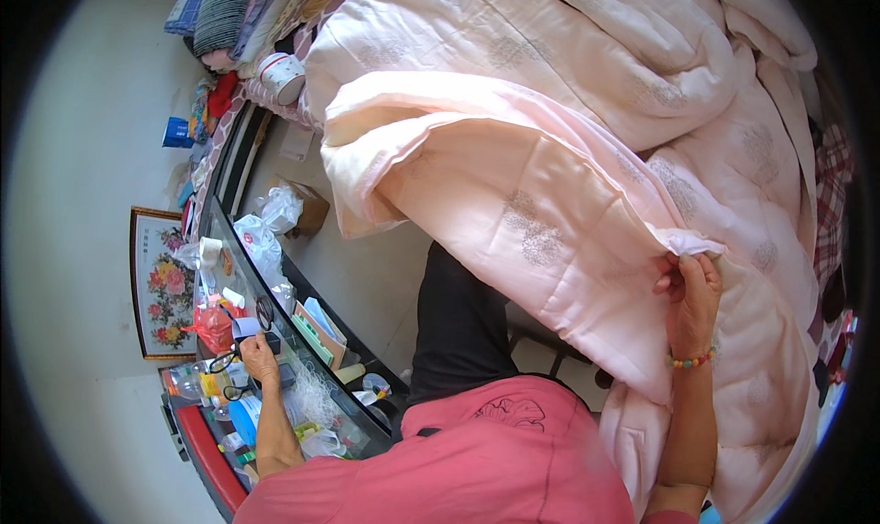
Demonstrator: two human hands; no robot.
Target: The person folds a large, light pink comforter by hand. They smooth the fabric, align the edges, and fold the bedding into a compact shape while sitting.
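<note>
My right hand (691,300), with a beaded bracelet at the wrist, pinches the edge of a pale pink quilt (481,180) printed with grey tree motifs. The quilt's held edge is lifted, and its folds spread over the bed and hang before my legs. Off to the left, my left hand (260,357) is over a cluttered glass-topped table (357,424). Its curled fingers are at a small pale item (245,327) beside a dark box; whether they grip it is hard to see. Black loops (221,363) show next to that hand.
On the table are a red plastic bag (214,324), a tape roll (210,252), bottles (184,382) and white stringy material (316,393). White plastic bags (258,238) and a cardboard box (309,208) are beyond. Folded textiles (223,22) are stacked at upper left; a framed flower picture (165,283) is by the wall.
</note>
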